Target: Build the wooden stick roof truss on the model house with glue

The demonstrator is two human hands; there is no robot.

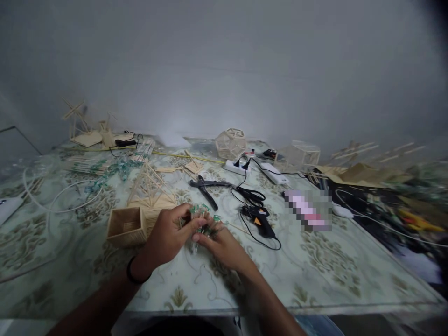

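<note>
Crumpled clear plastic wrapping with green print (196, 213) is pinched between my two hands above the near middle of the table. My left hand (170, 235) has its thumb and fingers closed on the left part of the wrapping. From the right, my right hand (224, 245) grips it with the thumb on top; some of its fingers are hidden. Left of my left hand stands an open wooden box (126, 239) made of sticks. Behind the box, a pyramid frame of thin sticks (149, 186) rests on a flat stick panel.
Beyond my hands lie dark pliers (206, 189) and a black glue gun (261, 221) with its cord. Further back are a white power strip (236, 167) and a round stick frame (231, 143). Wrapped stick bundles (87, 164) lie at left. A blurred pinkish object (308, 210) is right.
</note>
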